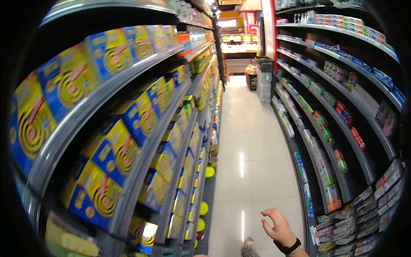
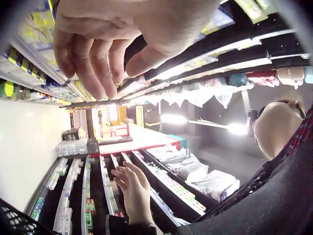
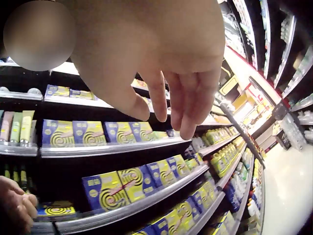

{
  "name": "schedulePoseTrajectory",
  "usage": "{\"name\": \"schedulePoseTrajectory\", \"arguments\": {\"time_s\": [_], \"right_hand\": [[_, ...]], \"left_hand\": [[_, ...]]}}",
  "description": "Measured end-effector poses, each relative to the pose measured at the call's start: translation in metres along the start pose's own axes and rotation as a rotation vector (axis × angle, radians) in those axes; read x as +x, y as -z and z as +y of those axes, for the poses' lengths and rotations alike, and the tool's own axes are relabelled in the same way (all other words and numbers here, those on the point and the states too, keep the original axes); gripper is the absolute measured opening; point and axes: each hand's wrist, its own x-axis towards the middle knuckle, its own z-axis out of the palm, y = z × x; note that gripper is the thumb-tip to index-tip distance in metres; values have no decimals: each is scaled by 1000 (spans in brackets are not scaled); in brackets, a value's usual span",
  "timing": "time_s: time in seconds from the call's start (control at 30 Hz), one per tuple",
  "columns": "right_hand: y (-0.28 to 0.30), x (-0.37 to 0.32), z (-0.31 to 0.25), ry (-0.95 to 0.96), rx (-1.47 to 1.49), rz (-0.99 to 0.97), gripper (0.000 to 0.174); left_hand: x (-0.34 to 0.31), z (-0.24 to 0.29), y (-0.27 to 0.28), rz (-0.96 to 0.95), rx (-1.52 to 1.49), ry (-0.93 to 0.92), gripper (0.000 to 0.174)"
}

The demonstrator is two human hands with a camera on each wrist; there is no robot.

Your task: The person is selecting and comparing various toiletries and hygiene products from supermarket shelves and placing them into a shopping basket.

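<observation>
My right hand (image 1: 280, 229), a dark band on its wrist, is held over the aisle floor with fingers loosely bent and nothing in them. Up close in the right wrist view, the same hand (image 3: 166, 63) hangs with relaxed fingers before shelves of blue-and-yellow boxes (image 3: 105, 191) printed with coils. Relaxed, slightly curled fingers show on my left hand (image 2: 117, 39) in the left wrist view, and it holds nothing; the right wrist view has it (image 3: 17, 205) at the lower left edge. Neither hand touches the goods.
Shelves of coil boxes (image 1: 102, 188) line the left side. Small packets (image 1: 340, 160) fill the right shelves, with a slanted rack of packs (image 1: 359, 218) low down. Tiled floor (image 1: 239, 171) runs between them to a dark crate (image 1: 264, 64) and wrapped bottles (image 1: 264, 85).
</observation>
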Motion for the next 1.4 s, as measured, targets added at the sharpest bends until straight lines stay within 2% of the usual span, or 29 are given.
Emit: {"name": "schedulePoseTrajectory", "arguments": {"time_s": [0.13,0.33,0.4,0.47,0.67,0.8,0.87,0.93,1.0,1.07,1.27,1.33,1.37,1.4], "right_hand": [[51,50,71,-36,-45,45,23],[120,113,146,-79,-71,183,21],[123,125,177,-146,-61,249,20],[119,136,205,-195,-70,258,18],[108,207,276,-328,-171,215,17],[100,300,313,-376,-316,291,17],[95,361,323,-378,-332,295,17],[88,424,331,-309,-297,230,17],[78,480,348,-235,-323,251,18],[65,522,365,-292,-273,236,18],[49,627,452,-336,-226,177,16],[43,667,489,-334,-214,179,15],[41,692,508,-320,-202,167,14],[41,715,527,-307,-190,156,14]], "left_hand": [[80,13,-80,-127,42,-58,11],[183,46,-166,-101,119,-142,12],[215,62,-186,-65,71,-29,13],[272,34,-185,-33,46,-72,10],[433,19,-227,-131,-20,9,12],[562,34,-258,-267,9,-28,12],[610,57,-271,-259,-23,-25,12],[661,77,-280,-299,-7,-54,14],[720,75,-285,-310,11,-87,16],[774,82,-286,-227,-83,-38,12],[885,105,-311,-224,36,-68,16],[920,116,-328,-164,104,-45,15],[942,128,-342,-159,187,-164,14],[962,129,-353,-148,200,-176,14]]}}
